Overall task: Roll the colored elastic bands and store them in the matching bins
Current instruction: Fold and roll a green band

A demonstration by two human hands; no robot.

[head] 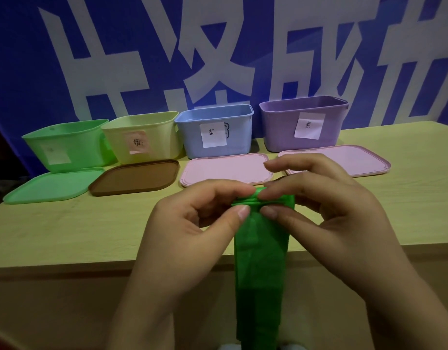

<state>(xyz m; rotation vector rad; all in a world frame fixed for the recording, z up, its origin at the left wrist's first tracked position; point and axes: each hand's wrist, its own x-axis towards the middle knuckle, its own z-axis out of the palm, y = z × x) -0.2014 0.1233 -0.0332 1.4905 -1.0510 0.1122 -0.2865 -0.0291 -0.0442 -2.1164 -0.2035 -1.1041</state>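
Note:
A green elastic band (260, 261) hangs from my hands past the table's front edge, its top end curled into a small roll. My left hand (190, 231) pinches the roll's left side between thumb and forefinger. My right hand (326, 210) pinches its right side the same way. Four open bins stand in a row at the back: green bin (64, 145), yellow bin (142, 137), blue bin (215, 130) and purple bin (303, 122), each with a paper label.
Lids lie flat in front of the bins: a green lid (51, 185), a brown lid (134, 176) and two pink lids (225, 168) (349, 157). The wooden table (66, 233) ends at a front edge under my wrists. A blue banner covers the wall behind.

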